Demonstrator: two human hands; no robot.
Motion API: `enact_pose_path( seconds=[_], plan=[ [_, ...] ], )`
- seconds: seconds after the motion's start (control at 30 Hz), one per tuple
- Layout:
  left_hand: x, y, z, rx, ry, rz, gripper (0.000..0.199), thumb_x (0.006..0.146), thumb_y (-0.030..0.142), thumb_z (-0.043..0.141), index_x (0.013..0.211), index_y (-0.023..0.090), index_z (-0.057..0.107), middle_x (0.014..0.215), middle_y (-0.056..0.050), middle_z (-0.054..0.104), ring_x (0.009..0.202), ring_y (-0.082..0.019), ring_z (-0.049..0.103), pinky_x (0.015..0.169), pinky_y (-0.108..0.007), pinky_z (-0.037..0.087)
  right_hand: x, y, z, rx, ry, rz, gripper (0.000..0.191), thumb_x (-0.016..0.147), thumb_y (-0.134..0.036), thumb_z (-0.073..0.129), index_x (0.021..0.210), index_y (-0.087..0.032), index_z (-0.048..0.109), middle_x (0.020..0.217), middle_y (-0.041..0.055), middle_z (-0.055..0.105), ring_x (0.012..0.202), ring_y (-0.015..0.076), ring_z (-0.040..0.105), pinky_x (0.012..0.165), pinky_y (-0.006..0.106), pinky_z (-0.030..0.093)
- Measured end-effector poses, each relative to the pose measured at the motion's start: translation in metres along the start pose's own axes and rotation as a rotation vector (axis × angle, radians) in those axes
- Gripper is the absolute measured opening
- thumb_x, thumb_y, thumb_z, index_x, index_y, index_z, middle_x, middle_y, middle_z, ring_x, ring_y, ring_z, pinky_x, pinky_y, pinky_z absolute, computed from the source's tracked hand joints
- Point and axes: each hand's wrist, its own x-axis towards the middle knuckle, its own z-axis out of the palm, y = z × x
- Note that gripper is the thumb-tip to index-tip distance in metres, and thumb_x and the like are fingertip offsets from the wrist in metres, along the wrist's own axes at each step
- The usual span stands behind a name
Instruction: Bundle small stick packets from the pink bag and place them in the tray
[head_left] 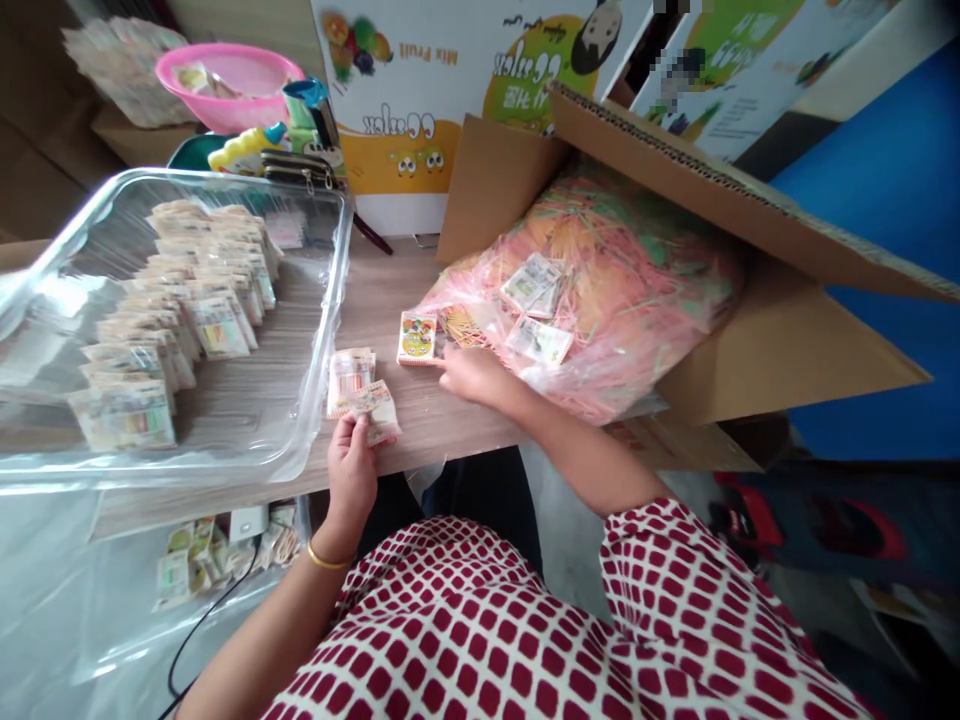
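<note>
Between the thumb and fingers of my left hand [351,468] is a small clear packet [381,408] with a printed insert. It overlaps a small pile of similar packets [349,372] on the table. My right hand [471,377] has its index finger stretched out, its tip at the lower right edge of a small stack of printed cards [417,337] with a fruit picture on top. Its other fingers are curled and partly hidden, with nothing visible in them. Right of it lies a big plastic bag [622,270] full of thin pink, orange and green sticks. Several loose packets [538,342] rest on the bag.
A clear plastic tray [319,400] on the left holds rows of filled packets [124,412]. Behind it are a pink basin [229,100] and a dark pouch [298,170]. An open cardboard box [795,330] surrounds the bag. Below the table, more packets [195,560] lie beside a cable [214,610].
</note>
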Motion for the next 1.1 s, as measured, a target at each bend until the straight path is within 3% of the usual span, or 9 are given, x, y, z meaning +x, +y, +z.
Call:
enact_pose_path(
  seconds=[0.17, 0.27, 0.37, 0.47, 0.67, 0.87, 1.0, 1.1],
  plan=[
    [0.0, -0.001, 0.002, 0.031, 0.0, -0.003, 0.03, 0.081, 0.045, 0.081, 0.093, 0.022, 0.066, 0.095, 0.001, 0.065, 0.076, -0.011, 0.059, 0.066, -0.022, 0.057, 0.003, 0.045, -0.012, -0.05, 0.133, 0.231, 0.034, 0.103, -0.028, 0.048, 0.128, -0.011, 0.064, 0.117, 0.0206, 0.075, 0.107, 0.0299, 0.072, 0.087, 0.034, 0.053],
    [0.0, -0.001, 0.002, 0.049, -0.001, -0.004, 0.031, 0.081, 0.047, 0.08, 0.093, 0.022, 0.066, 0.097, 0.0, 0.065, 0.079, -0.013, 0.061, 0.065, -0.024, 0.058, 0.009, 0.044, -0.004, -0.06, 0.143, 0.207, 0.035, 0.104, -0.032, 0.049, 0.131, -0.012, 0.06, 0.115, 0.0201, 0.075, 0.105, 0.0295, 0.073, 0.086, 0.034, 0.053],
    [0.0, 0.0, 0.001, 0.075, 0.004, -0.023, 0.035, 0.08, 0.049, 0.081, 0.093, 0.021, 0.065, 0.099, -0.001, 0.066, 0.079, -0.014, 0.063, 0.062, -0.024, 0.058, 0.017, 0.033, 0.005, -0.081, 0.151, 0.195, 0.042, 0.105, -0.03, 0.048, 0.139, -0.006, 0.052, 0.112, 0.0242, 0.075, 0.104, 0.0312, 0.074, 0.086, 0.036, 0.054],
    [0.001, 0.002, -0.001, 0.099, -0.017, -0.069, 0.039, 0.078, 0.051, 0.082, 0.097, 0.021, 0.065, 0.099, -0.001, 0.067, 0.079, -0.015, 0.065, 0.06, -0.026, 0.059, 0.025, 0.03, 0.007, -0.063, 0.16, 0.212, 0.037, 0.107, -0.024, 0.038, 0.133, -0.005, 0.056, 0.112, 0.0259, 0.075, 0.105, 0.031, 0.074, 0.088, 0.036, 0.054],
    [0.004, 0.006, 0.001, 0.136, -0.064, -0.083, 0.038, 0.081, 0.048, 0.08, 0.106, 0.022, 0.07, 0.115, -0.006, 0.07, 0.093, -0.019, 0.067, 0.064, -0.025, 0.062, 0.033, 0.044, 0.007, -0.036, 0.123, 0.182, 0.037, 0.104, -0.021, 0.039, 0.133, -0.006, 0.057, 0.117, 0.0255, 0.073, 0.105, 0.0313, 0.073, 0.09, 0.037, 0.053],
    [0.012, 0.009, 0.009, 0.099, -0.059, -0.139, 0.037, 0.077, 0.046, 0.082, 0.103, 0.022, 0.072, 0.117, -0.005, 0.068, 0.09, -0.019, 0.068, 0.062, -0.03, 0.065, 0.022, 0.05, 0.006, 0.052, 0.179, 0.166, 0.045, 0.107, -0.026, 0.033, 0.146, -0.004, 0.043, 0.118, 0.0243, 0.072, 0.102, 0.0293, 0.072, 0.084, 0.034, 0.051],
    [0.016, 0.014, 0.028, -0.028, -0.119, -0.12, 0.029, 0.079, 0.04, 0.083, 0.098, 0.022, 0.071, 0.118, -0.006, 0.068, 0.099, -0.022, 0.069, 0.071, -0.034, 0.067, 0.018, 0.053, 0.007, 0.278, 0.238, 0.17, 0.048, 0.108, -0.029, 0.029, 0.149, -0.007, 0.04, 0.118, 0.0184, 0.074, 0.102, 0.0256, 0.071, 0.085, 0.032, 0.051],
    [0.02, 0.019, 0.062, -0.178, -0.321, -0.197, 0.025, 0.085, 0.036, 0.078, 0.105, 0.022, 0.07, 0.135, -0.009, 0.064, 0.123, -0.028, 0.064, 0.083, -0.038, 0.066, 0.018, 0.057, 0.007, 0.284, 0.281, 0.191, 0.047, 0.105, -0.025, 0.034, 0.147, -0.009, 0.047, 0.129, 0.0192, 0.07, 0.113, 0.0265, 0.068, 0.092, 0.033, 0.05]
  ],
)
